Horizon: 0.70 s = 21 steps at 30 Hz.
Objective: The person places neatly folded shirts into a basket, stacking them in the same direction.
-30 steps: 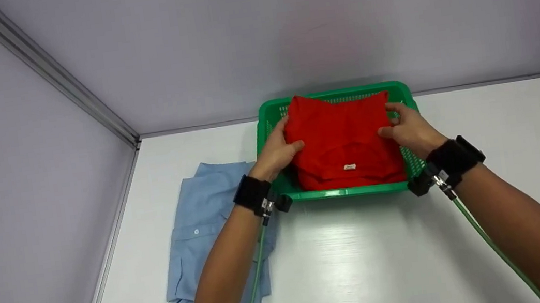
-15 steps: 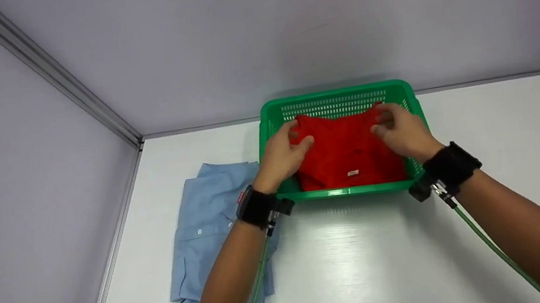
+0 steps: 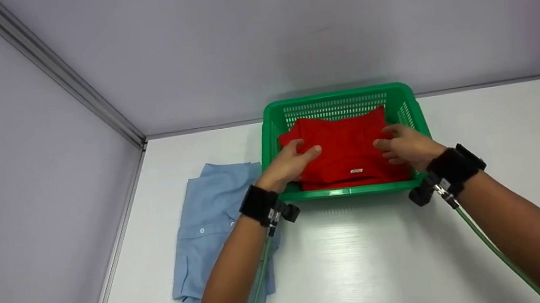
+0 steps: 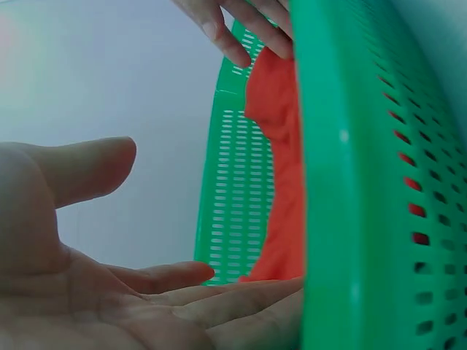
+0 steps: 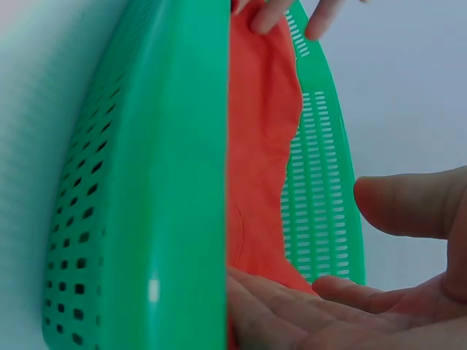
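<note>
A folded red garment (image 3: 342,144) with a small white label lies inside a green plastic basket (image 3: 348,191). My left hand (image 3: 288,163) reaches over the basket's left side, its fingers at the garment's left edge and its thumb raised apart from them. On the opposite side my right hand (image 3: 409,146) is at the garment's right edge. In the left wrist view the left hand (image 4: 160,299) has straight fingers and a lifted thumb, gripping nothing. The right wrist view shows the right hand (image 5: 365,299) in a similar pose, fingers extended down beside the red cloth, partly hidden by the basket wall.
A folded light blue shirt (image 3: 207,227) lies on the white table (image 3: 342,262) left of the basket, partly under the left forearm. Grey walls (image 3: 217,64) stand behind and to the left. A green cable (image 3: 496,247) trails from each wrist camera.
The red garment has been lowered into the basket and let go, baring the basket's back wall. Both hands have loosened from it and moved slightly toward the front.
</note>
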Each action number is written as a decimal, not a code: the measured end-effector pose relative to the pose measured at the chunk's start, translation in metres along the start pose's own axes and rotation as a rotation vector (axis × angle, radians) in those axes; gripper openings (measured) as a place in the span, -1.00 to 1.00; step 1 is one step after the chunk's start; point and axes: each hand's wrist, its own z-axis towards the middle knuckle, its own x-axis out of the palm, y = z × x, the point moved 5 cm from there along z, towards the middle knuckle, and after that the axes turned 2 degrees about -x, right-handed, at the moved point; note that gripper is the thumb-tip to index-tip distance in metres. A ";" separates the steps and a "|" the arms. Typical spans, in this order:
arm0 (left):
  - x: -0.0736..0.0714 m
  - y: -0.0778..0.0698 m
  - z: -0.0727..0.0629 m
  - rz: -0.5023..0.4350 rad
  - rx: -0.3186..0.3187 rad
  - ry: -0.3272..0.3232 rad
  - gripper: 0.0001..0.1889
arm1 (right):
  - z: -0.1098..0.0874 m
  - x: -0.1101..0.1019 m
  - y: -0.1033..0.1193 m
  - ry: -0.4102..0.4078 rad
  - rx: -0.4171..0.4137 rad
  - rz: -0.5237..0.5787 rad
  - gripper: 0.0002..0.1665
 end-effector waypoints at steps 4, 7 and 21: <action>0.001 0.002 0.004 0.024 0.019 0.000 -0.17 | 0.002 -0.001 -0.001 0.006 0.010 -0.007 -0.05; 0.000 0.002 0.004 0.042 0.048 -0.005 -0.17 | 0.005 0.000 0.000 0.013 -0.009 -0.013 -0.05; -0.002 -0.023 -0.007 0.282 0.383 -0.114 -0.29 | 0.006 -0.004 0.006 -0.145 -0.243 -0.184 -0.19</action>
